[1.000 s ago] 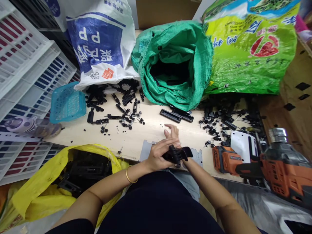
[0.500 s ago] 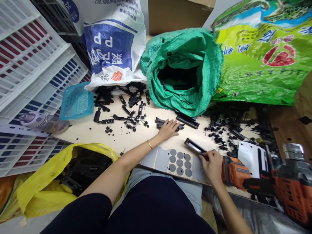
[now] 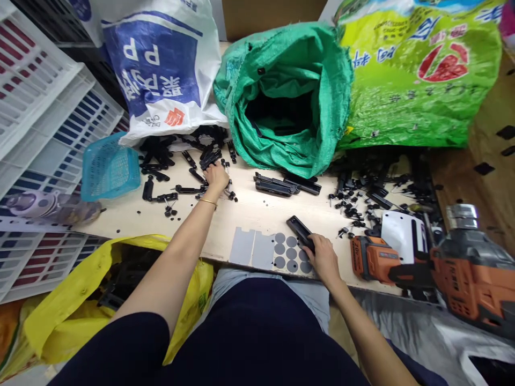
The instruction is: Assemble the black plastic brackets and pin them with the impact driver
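My right hand is closed around the near end of a long black plastic housing, tilted above the front edge of the bench. Its open channel faces up. Toward the back left, my left hand reaches down among small black parts, its fingers closed at a black plastic piece. The fingertips are partly hidden there. Between the hands, several long black housings lie side by side. Grey round stickers and grey rectangular sheets are on the bench near my right hand.
A green woven sack stands open at the back, between a white bag and a bright green bag. An orange cordless drill lies right, by loose black parts. A blue basket and yellow bag are left.
My left hand has left the long housings in the middle and moved left to the small parts. My right hand has brought its housing slightly left, over the round stickers. The view has shifted.
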The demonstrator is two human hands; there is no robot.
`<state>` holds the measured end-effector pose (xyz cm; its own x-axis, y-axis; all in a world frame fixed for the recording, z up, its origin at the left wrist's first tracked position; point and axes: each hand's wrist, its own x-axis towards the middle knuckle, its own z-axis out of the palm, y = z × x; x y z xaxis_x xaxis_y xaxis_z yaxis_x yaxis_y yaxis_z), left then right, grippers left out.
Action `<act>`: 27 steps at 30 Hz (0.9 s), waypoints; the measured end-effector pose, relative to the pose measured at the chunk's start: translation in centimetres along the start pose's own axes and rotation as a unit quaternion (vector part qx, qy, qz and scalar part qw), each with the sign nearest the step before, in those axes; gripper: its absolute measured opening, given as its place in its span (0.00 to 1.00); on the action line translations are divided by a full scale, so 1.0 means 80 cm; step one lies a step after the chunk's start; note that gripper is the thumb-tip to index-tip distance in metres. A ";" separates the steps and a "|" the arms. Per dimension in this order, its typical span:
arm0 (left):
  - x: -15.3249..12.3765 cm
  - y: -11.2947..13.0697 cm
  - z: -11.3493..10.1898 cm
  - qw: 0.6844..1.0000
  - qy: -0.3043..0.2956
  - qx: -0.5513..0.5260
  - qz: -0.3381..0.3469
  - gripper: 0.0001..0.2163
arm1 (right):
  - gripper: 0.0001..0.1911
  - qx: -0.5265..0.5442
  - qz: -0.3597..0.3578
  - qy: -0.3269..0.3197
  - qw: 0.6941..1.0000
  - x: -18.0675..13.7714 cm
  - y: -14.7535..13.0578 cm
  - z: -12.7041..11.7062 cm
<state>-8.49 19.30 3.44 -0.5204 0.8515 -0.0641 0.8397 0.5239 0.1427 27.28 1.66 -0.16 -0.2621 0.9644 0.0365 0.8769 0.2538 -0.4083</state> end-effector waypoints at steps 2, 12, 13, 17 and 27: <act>0.006 -0.017 -0.007 0.999 -0.023 0.018 0.039 0.16 | 0.16 0.003 0.021 0.017 1.000 -0.004 -0.006 0.002; -0.112 -0.044 -0.077 0.895 -0.179 0.011 0.408 0.11 | 0.19 -0.026 0.099 -0.090 0.991 0.035 -0.026 -0.009; -0.131 -0.035 -0.064 0.878 -0.209 0.001 0.432 0.11 | 0.19 -0.030 0.109 -0.106 0.988 0.035 -0.031 -0.011; -0.194 0.005 0.001 0.841 -0.261 -0.162 0.445 0.16 | 0.17 -0.068 0.136 -0.148 0.977 0.021 -0.054 -0.016; -0.160 0.027 0.014 0.763 -0.285 -0.140 0.563 0.08 | 0.14 -0.072 0.161 -0.162 0.971 0.006 -0.077 -0.011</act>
<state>0.17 9.56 3.49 0.7246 0.6721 -0.1523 0.5975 -0.5026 0.6248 22.12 0.64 3.17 -0.0571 0.9274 -0.3696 0.9753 -0.0273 -0.2192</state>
